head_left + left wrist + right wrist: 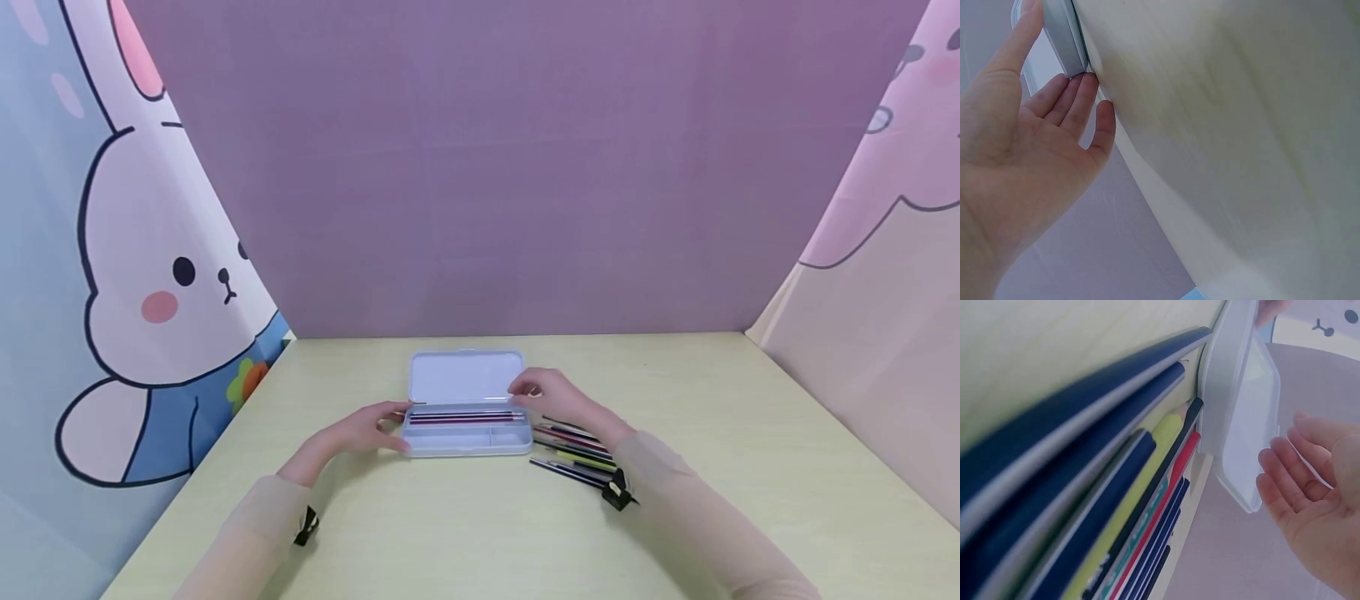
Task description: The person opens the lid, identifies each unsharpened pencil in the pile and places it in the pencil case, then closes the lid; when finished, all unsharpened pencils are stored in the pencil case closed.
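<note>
A white pencil case [446, 444] lies on the table with its lid [465, 377] tipped back. Several dark and reddish pencils [465, 417] rest in its long rear compartment. My left hand [365, 429] holds the case's left end, thumb toward the front corner and fingers toward the back. Above the right end hovers my right hand [551, 393], its fingers loosely bent beside the lid. Nothing shows between those fingers in the right wrist view, where the palm [1329, 506] faces the camera. More loose pencils [573, 454] lie right of the case, partly under the right forearm.
The pale table [465, 525] runs back to a purple backdrop [510, 167]. Cloths with cartoon prints hang at the left [165, 333] and right [885, 333]. Among the loose pencils is a yellow-green one [1166, 431]. A black strap piece [618, 492] sits at the right wrist.
</note>
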A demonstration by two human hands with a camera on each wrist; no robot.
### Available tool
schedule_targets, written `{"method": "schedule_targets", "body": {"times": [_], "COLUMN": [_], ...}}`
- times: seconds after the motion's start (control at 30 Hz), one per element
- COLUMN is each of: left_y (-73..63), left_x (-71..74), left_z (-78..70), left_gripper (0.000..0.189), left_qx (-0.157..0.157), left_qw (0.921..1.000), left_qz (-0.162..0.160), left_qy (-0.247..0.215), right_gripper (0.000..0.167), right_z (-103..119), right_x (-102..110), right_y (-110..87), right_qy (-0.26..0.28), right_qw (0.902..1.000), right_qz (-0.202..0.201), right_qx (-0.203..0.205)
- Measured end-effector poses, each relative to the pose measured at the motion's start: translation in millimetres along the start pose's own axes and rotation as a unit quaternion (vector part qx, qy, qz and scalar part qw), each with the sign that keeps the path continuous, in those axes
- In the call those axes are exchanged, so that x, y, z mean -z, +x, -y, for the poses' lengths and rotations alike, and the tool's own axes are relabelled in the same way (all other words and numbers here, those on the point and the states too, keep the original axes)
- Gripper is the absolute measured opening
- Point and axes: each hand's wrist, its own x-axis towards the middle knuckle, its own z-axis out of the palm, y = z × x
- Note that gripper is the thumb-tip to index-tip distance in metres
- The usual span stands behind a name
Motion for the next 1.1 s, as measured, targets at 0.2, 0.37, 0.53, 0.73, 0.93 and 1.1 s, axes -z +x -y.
{"method": "schedule_targets", "body": {"times": [0.2,0.37,0.53,0.73,0.93,1.1], "left_y": [0.2,0.1,0.1,0.5,-0.1,0.1], "left_x": [0.1,0.8,0.1,-1.0,-0.6,-1.0], "left_z": [-0.4,-2.5,-2.6,-1.8,-4.1,-3.5], "left_gripper": [0.080,0.080,0.081,0.081,0.080,0.080], "left_qx": [0.002,0.007,0.017,0.027,0.035,0.037], "left_qw": [1.0000,1.0000,0.9998,0.9996,0.9994,0.9993], "left_qz": [-0.001,-0.004,-0.002,0.000,-0.003,-0.004], "left_qy": [0.005,0.003,0.005,0.005,0.002,0.005], "right_gripper": [0.022,0.022,0.021,0.019,0.018,0.019], "right_z": [-3,-6,-13,-20,-27,-31], "right_x": [10,19,26,34,41,44], "right_y": [-9.5,-17.9,-26.7,-38.5,-48.9,-58.4], "right_qy": [0.002,0.003,0.001,-0.003,-0.012,-0.013], "right_qw": [0.9998,0.9994,0.9989,0.9980,0.9975,0.9970], "right_qz": [-0.018,-0.033,-0.036,-0.040,-0.039,-0.029], "right_qx": [-0.009,-0.011,-0.030,-0.049,-0.057,-0.070]}}
